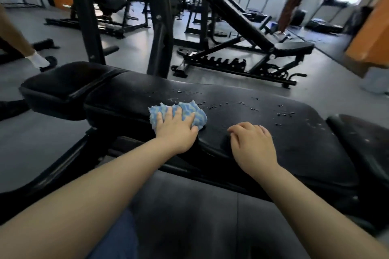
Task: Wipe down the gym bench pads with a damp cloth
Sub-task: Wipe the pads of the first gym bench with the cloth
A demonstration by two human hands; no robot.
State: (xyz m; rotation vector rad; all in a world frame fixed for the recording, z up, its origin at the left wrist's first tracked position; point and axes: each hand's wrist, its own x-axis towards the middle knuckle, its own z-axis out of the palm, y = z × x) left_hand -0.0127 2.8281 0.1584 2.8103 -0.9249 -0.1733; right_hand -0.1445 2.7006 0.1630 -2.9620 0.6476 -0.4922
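The cloth lies bunched on the long pad, toward its end nearest the small seat pad. The left hand presses it flat, fingers spread over the folds. The right hand rests on the pad's near edge, fingers loosely curled, holding nothing. Water beads dot the pad beyond the cloth. The cloth looks soft, light and limp, so a flat palm should steer it best. The wet vinyl probably lets it slide easily; steady downward pressure should keep it from slipping.
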